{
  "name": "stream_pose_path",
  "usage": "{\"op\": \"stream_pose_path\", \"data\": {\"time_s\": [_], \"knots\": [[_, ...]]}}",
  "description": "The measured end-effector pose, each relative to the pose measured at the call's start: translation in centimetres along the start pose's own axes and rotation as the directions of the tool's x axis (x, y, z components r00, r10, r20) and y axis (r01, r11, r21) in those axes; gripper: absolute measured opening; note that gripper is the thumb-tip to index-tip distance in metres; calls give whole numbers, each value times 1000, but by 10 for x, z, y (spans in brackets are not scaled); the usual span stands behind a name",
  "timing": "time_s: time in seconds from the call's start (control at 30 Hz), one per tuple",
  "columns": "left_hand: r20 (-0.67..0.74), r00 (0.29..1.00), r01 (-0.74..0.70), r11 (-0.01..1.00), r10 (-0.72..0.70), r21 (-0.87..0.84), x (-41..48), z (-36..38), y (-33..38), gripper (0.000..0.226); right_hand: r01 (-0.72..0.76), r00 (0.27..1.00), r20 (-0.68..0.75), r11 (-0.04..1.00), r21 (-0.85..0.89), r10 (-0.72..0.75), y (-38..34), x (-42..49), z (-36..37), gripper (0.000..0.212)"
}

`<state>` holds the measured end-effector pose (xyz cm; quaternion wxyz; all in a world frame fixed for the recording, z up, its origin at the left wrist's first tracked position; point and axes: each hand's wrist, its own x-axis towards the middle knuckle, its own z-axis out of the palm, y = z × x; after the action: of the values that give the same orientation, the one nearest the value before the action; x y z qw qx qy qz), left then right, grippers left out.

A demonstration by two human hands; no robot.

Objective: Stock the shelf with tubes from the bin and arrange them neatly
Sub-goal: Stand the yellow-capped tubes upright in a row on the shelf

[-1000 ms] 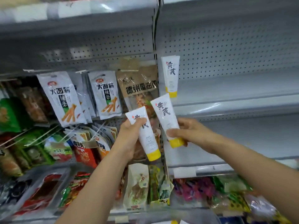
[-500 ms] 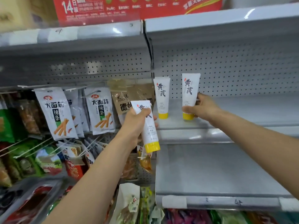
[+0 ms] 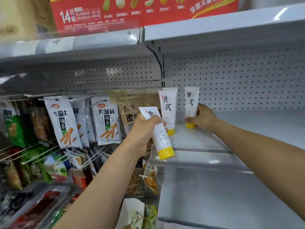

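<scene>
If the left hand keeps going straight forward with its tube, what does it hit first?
Probably the standing tube at the shelf's left end, right behind the left hand and its held tube; depth is unclear.

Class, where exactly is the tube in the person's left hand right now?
The left hand holds the tilted tube in front of the shelf edge, just left of the standing tube.

Red carton (image 3: 143, 9) at top of frame: cut off by upper edge, small print blurred. Left hand (image 3: 145, 131) covers middle of its tube (image 3: 158, 134), label partly hidden. Right hand (image 3: 202, 119) hides lower right side of tube on shelf (image 3: 191, 103). Snack packets (image 3: 24, 204) at lower left blurred, unreadable. Both forearms run out of frame at bottom and right edges
</scene>
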<state>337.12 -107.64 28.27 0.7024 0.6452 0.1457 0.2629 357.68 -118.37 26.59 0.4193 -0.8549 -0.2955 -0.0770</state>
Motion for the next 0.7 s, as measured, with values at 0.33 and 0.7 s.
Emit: {"op": "stream_pose_path", "data": {"time_s": [0.33,0.7], "knots": [[-8,999,-49,999,49,15,-4,9,-4,16,-142,990,3,990,7,142,0,-14,-11,64],[-134,973,-197,978,186,-69,1,37,3,30,247,922,310,969,-8,-233,-68,-109,-24,36]]}}
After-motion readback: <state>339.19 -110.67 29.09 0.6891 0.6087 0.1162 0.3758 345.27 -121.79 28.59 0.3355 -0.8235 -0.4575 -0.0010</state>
